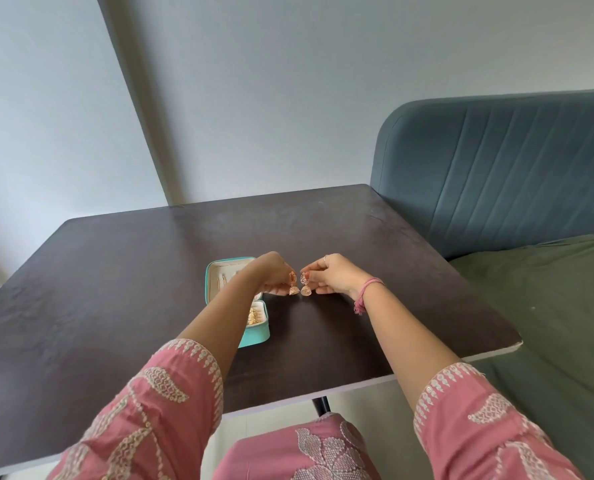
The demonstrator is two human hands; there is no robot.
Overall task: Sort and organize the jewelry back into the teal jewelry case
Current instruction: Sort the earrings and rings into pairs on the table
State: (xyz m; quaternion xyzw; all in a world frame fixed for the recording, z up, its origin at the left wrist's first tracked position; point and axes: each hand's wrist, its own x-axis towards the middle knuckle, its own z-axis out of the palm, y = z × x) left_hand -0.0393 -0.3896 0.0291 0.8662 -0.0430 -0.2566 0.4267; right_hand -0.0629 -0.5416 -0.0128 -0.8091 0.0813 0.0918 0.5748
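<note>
In the head view, a person is sitting at a dark table (122, 278) that is filling the middle of the frame, both arms reaching forward from the bottom edge in pink embroidered sleeves (150, 403).

The left hand (271, 273), just left of frame centre, is pinching a gold bell-shaped earring (293, 287) by its upper part, so the bell is hanging down just above the tabletop. The right hand (333, 277), just right of centre, is pinching a matching second earring (305, 288) the same way, fingers curled round its top. The two earrings are hanging side by side, nearly touching, in the gap between the hands. A ring (325, 258) is showing on a right-hand finger, and a pink thread bracelet (366, 292) is circling the right wrist, its loose ends dangling.

The teal jewelry case (254, 336) is lying open on the table left of centre, partly hidden under the left forearm. Its cream lining is showing, with a pale piece sitting in the far half (222, 280) and another gold bell earring (254, 315) resting in the near half.

A blue-grey padded headboard (496, 168) is standing at the upper right, with a green bedsheet (548, 323) spreading below it along the right edge. Pale walls are filling the upper left.
</note>
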